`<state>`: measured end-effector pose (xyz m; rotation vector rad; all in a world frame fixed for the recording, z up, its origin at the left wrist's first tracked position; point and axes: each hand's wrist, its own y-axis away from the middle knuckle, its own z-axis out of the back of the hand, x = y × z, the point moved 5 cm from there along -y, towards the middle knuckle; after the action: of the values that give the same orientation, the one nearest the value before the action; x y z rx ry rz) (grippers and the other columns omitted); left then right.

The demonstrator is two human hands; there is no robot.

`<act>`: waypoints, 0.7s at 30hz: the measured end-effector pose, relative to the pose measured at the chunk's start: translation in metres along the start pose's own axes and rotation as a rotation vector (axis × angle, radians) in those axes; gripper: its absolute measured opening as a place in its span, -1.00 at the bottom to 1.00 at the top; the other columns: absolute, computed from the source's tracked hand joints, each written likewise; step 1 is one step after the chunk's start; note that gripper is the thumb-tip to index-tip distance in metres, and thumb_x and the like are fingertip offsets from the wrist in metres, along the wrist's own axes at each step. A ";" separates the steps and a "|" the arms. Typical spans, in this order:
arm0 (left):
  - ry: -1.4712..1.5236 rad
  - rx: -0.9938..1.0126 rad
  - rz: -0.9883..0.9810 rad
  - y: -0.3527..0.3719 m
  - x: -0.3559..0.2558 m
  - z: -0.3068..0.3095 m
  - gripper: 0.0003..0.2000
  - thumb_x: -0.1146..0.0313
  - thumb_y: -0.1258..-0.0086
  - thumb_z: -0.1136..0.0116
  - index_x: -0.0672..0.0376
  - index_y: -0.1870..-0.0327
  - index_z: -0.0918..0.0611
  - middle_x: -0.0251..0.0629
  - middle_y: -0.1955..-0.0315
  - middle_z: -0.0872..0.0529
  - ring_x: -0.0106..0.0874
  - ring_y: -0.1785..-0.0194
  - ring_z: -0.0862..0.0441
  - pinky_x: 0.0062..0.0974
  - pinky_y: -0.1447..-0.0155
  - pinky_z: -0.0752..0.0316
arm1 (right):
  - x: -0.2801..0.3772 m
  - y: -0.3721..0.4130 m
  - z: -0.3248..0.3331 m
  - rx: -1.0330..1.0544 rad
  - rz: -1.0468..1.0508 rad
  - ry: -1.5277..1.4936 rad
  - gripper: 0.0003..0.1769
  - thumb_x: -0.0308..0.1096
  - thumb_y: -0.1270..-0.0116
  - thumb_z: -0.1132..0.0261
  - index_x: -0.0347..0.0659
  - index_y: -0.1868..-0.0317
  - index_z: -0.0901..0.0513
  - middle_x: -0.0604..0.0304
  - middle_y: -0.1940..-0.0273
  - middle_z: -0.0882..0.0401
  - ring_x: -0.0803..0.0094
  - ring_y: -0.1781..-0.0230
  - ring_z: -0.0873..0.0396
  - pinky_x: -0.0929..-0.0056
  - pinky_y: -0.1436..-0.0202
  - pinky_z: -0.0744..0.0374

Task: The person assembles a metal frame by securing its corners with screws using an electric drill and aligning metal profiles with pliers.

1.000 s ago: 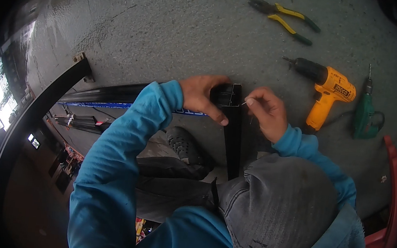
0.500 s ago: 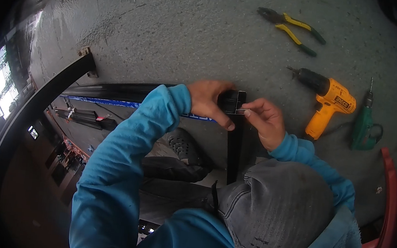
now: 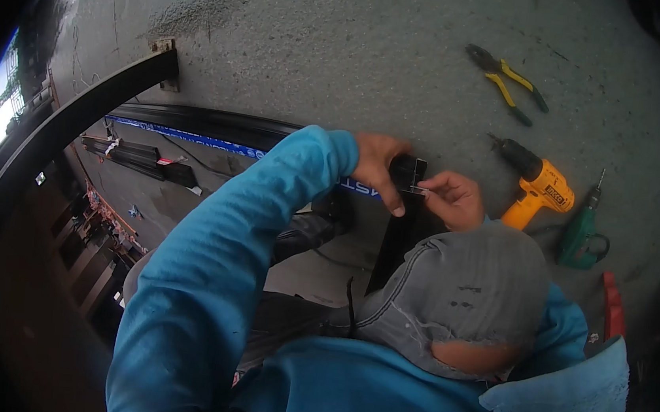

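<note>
A long black profile (image 3: 211, 121) with a blue printed strip (image 3: 193, 137) along its side lies on the floor. Its cut end (image 3: 409, 170) shows thin, bright edges. My left hand (image 3: 377, 167) is wrapped over the profile near that end, thumb on the near side. Thumb and fingertips of my right hand (image 3: 455, 199) are pinched together at the corner of the end, on something small and thin that I cannot make out. A second black bar (image 3: 393, 248) runs from below the end toward my body.
Pliers with yellow and green handles (image 3: 512, 88), an orange drill (image 3: 542, 187) and a green drill (image 3: 581, 234) lie to the right. A curved black bar (image 3: 78, 102) stands at left, near more black profiles (image 3: 140, 160). A red piece (image 3: 613, 305) is at far right.
My view has shifted, so the hands appear slightly further right and the tools have moved in the picture. Both hands keep their hold at the profile's end.
</note>
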<state>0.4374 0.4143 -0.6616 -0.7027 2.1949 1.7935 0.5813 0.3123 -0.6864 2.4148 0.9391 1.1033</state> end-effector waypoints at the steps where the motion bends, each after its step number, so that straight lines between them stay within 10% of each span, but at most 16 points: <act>1: -0.027 -0.011 -0.032 0.001 0.000 0.000 -0.10 0.07 0.26 -0.61 0.36 -0.17 -0.46 0.02 0.11 -0.68 -0.14 -0.02 -0.66 -0.34 -0.14 -0.51 | 0.002 0.001 0.002 0.005 0.000 0.026 -0.86 -0.64 -0.36 -0.20 -0.30 0.12 -0.61 0.21 0.20 -0.67 0.64 0.20 -0.60 0.63 0.09 -0.56; 21: -0.219 -0.134 -0.173 -0.002 0.000 0.004 -0.18 -0.17 0.28 -0.52 0.38 0.12 -0.55 0.04 0.21 -0.65 -0.04 0.05 -0.61 -0.22 -0.08 -0.48 | 0.011 0.004 0.000 0.027 -0.162 0.155 -0.92 -0.61 -0.33 -0.21 -0.28 0.21 -0.53 0.23 0.17 -0.65 0.72 0.22 -0.51 0.66 0.17 -0.50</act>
<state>0.4379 0.4180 -0.6646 -0.6652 1.8314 1.8443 0.5888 0.3170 -0.6785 2.2528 1.1825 1.2377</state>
